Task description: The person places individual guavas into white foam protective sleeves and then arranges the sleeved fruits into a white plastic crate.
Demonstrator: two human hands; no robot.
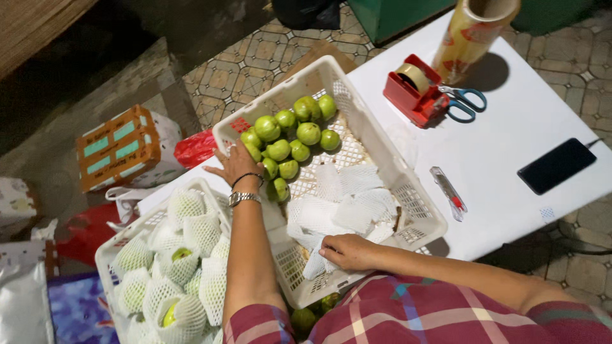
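- You see green fruits (pixel 290 137) in a white crate (pixel 417 213).
- Your sleeve (pixel 414 315) is maroon plaid.
- The tape dispenser (pixel 415 94) is red; the scissors (pixel 464 102) have blue handles.

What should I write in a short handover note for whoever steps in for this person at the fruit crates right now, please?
Left hand: open, resting on the far-left rim of the white crate, beside the bare green fruits.
Right hand: gripping a white foam net sleeve at the crate's near side; more loose sleeves lie next to it.
Done: netted fruits fill the second crate on the left.
Left: the unwrapped green fruits in the main crate.
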